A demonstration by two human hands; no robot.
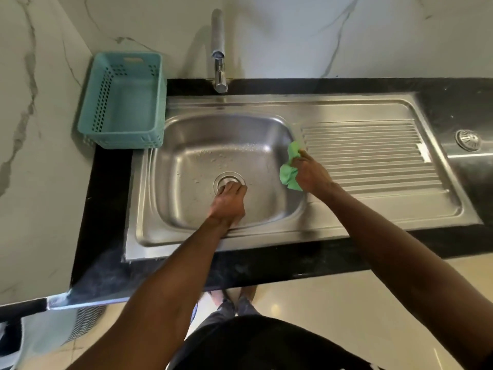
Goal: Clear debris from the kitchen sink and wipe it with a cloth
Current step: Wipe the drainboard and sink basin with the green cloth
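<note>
My left hand reaches down in the sink, fingers curled on the round drain. My right hand holds a green cloth at the sink's side. Little bits lie in the sink.

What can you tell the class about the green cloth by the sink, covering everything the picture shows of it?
The crumpled green cloth looks like soft, thin fabric, bunched into loose folds rather than spread flat. The person's right hand grips it, with cloth sticking out above and below the fingers. It sits at the right rim of the stainless steel sink basin, where the basin meets the ribbed steel draining board. Whether it is wet cannot be told. The left hand is apart from it, down at the round metal drain.
</note>
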